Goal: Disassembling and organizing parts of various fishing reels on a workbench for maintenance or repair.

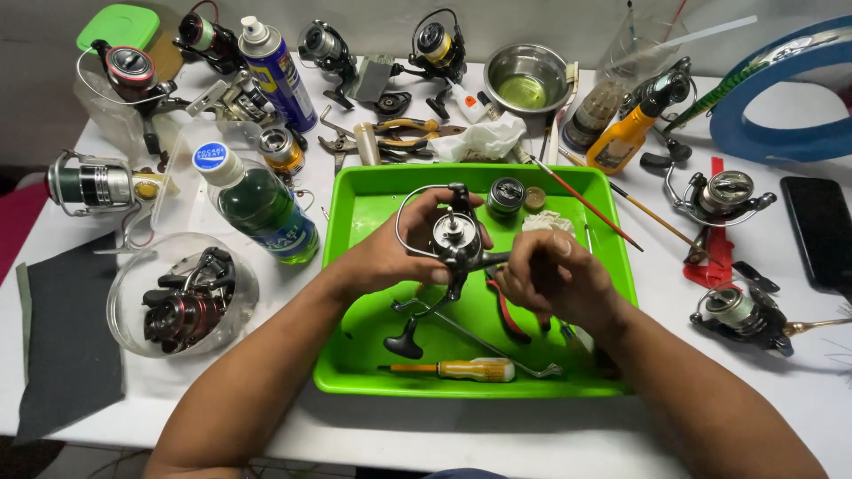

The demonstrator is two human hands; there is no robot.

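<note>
Over a bright green tray [355, 204], my left hand [390, 253] grips a silver and black spinning reel [453, 235] with its wire bail arching up to the left. My right hand [546, 275] pinches the reel's side by the handle mount, fingers closed on a small part I cannot make out. Below the hands in the tray lie a black knobbed reel handle [404, 339], a thin metal rod [497, 350], red-handled pliers [506, 310] and a yellow-handled screwdriver [466, 369]. A dark spool [506, 195] and a white cloth [546, 222] sit at the tray's back.
Several other reels lie around the white table [444, 435]. A green liquid bottle [257, 204] and a clear bowl holding a reel [182, 297] stand left. A blue spray can [280, 71], steel bowl [525, 78], orange oil bottle [626, 133], thin brushes [586, 204] and black phone [821, 231] are nearby.
</note>
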